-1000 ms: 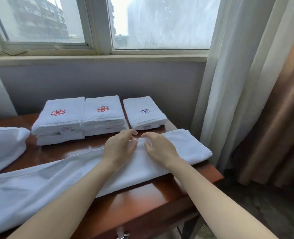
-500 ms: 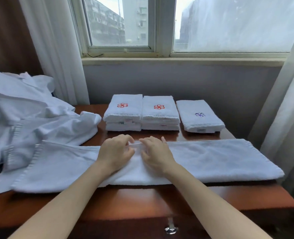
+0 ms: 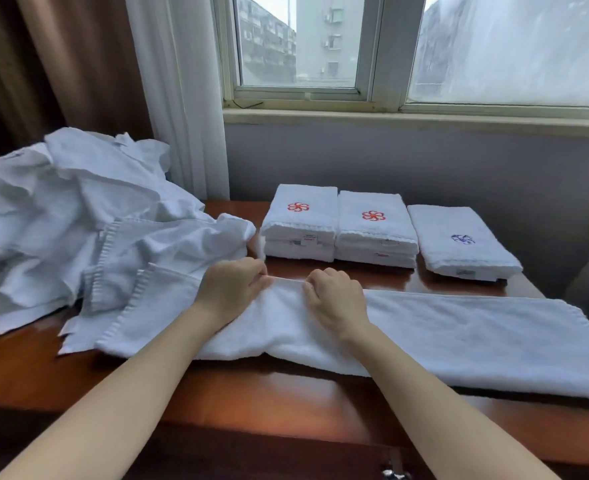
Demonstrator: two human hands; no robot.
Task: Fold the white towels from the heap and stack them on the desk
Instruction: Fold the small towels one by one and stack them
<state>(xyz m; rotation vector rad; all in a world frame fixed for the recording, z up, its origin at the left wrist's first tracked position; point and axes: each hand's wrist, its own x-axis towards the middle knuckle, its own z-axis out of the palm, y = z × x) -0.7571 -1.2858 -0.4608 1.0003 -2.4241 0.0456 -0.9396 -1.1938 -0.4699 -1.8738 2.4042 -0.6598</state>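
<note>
A long white towel (image 3: 459, 334), folded lengthwise, lies across the brown wooden desk (image 3: 269, 396). My left hand (image 3: 230, 289) and my right hand (image 3: 334, 299) sit close together at the towel's middle, fingers curled over its far edge and gripping it. The heap of unfolded white towels (image 3: 71, 216) covers the desk's left part. At the back stand three stacks of folded towels: two with a red flower mark (image 3: 300, 223) (image 3: 374, 230) and one with a purple mark (image 3: 459, 244).
A grey wall with a window sill (image 3: 390, 116) runs behind the desk. White and brown curtains (image 3: 182, 98) hang at the back left. A metal drawer handle (image 3: 395, 474) shows at the desk's front edge.
The view has swung left, bringing the heap into sight. Both hands stayed at the towel's middle and have curled more tightly over its far edge.
</note>
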